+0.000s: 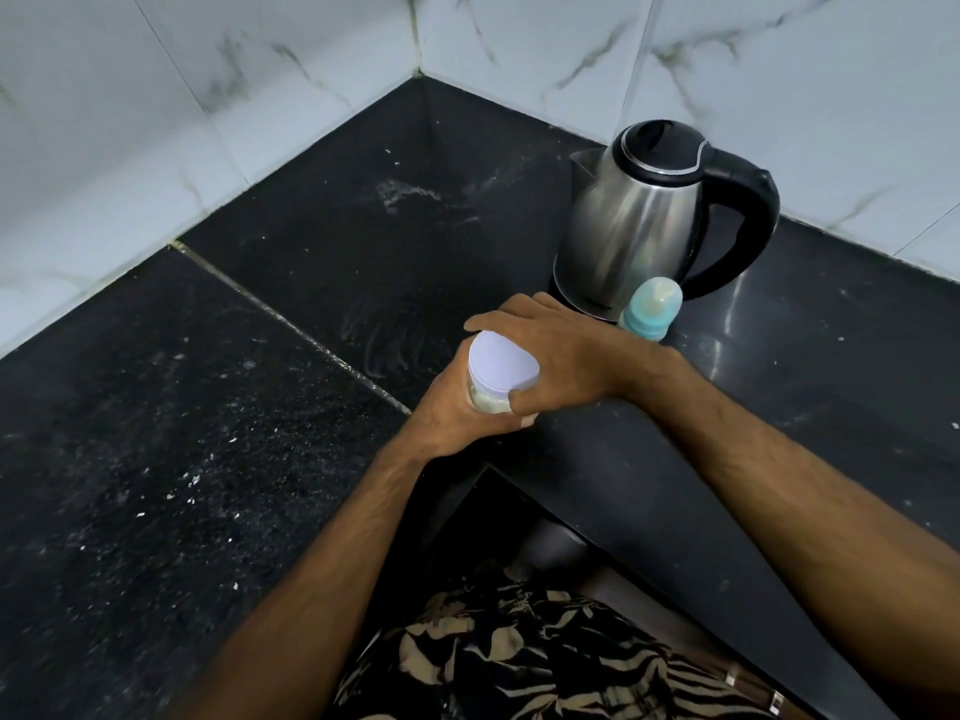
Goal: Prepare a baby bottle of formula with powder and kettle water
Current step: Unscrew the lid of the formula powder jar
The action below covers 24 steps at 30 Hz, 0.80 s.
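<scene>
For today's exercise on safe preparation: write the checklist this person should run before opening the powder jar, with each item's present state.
1. Powder jar held firmly by left hand: ok.
2. Right hand on the jar's lid: ok.
3. Baby bottle upright and near: ok.
4. Bottle open for powder: not ok, cap on.
5. Kettle lid shut: ok.
6. Water in kettle: cannot tell.

- We had a single view, from the camera worn on the head, tilted forward and steeply down.
- It faced the inner corner of the black surface [270, 283], where two marble-tiled walls [519, 39] met.
- It sat close: both forearms ran up from the bottom edge, and the wide lens bowed the surface edges.
- We had no second view to overlap.
</scene>
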Each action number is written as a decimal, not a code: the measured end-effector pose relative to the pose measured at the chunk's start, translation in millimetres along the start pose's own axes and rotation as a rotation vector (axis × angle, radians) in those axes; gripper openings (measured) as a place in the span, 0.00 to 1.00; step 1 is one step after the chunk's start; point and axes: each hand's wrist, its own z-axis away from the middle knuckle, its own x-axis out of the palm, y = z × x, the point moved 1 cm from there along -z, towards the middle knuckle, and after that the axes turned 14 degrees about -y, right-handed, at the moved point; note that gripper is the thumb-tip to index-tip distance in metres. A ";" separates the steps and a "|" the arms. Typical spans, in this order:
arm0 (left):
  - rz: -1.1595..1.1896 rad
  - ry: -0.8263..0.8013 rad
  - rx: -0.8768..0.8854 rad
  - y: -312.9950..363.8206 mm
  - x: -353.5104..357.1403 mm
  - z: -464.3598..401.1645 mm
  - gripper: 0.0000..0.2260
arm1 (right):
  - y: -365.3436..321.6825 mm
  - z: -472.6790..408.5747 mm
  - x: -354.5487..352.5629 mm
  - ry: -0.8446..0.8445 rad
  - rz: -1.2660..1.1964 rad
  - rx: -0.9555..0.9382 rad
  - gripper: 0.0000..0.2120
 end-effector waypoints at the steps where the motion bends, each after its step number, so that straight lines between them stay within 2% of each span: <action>1: 0.005 0.001 0.002 -0.7 0.4 -0.1 0.41 | 0.8 0.9 0.6 -0.005 -0.017 0.000 0.43; 5: 0.003 0.006 -0.013 -3.9 -0.4 -0.2 0.42 | 0.8 2.2 4.0 0.051 -0.012 0.052 0.46; 8: -0.001 0.013 -0.032 -4.4 -1.4 -0.1 0.39 | -0.5 0.1 6.5 0.193 0.124 0.214 0.47; 10: 0.008 0.013 -0.034 -2.7 -0.6 0.2 0.39 | -3.0 -2.4 11.2 0.226 0.196 0.282 0.44; 14: -0.013 0.014 -0.012 3.9 -0.7 1.3 0.38 | -8.9 -3.7 16.6 0.245 0.187 0.232 0.35; 17: -0.027 -0.009 -0.005 -0.1 -1.8 2.3 0.40 | -8.3 -1.9 14.6 0.174 0.181 0.176 0.40; 20: -0.010 -0.001 -0.015 -5.1 -1.8 1.5 0.42 | -8.6 0.0 14.2 0.187 0.158 0.194 0.45; 24: -0.034 0.005 -0.030 -5.4 -2.1 -0.8 0.41 | -11.6 -2.2 17.4 0.223 0.178 0.192 0.43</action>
